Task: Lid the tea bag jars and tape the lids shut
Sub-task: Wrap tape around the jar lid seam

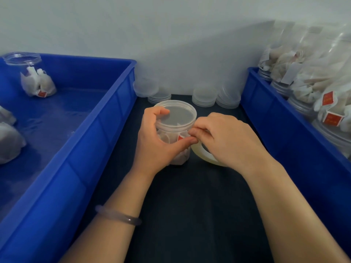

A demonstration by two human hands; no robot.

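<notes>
The fingertips of the right hand are pressed together at the side of the jar, just under its lid. They seem to pinch the free end of the tape, though the strip itself is too clear to be seen. The tape roll sits under this hand's palm, touching the jar at its 4 o'clock. The left hand grips the jar from 9 o'clock. Its thumb crosses the front wall to meet the right fingertips, and its fingers curl over the lid's rim.

The jar stands upright on the dark table, in the middle of the view, with tea bags inside and the lid on. So for this jar the lidding looks finished and the taping is, I judge, only starting. I cannot tell how much tape is already laid.

At 3 o'clock a blue tray holds many filled jars lying on their sides with lids on, probably the finished ones. At 9 o'clock a second blue tray holds an open jar with tea bags and some loose tea bags, so work is left. Spare lids wait at 12 o'clock by the wall.

Both trays stand near the jar on either side, but nothing blocks turning it.
</notes>
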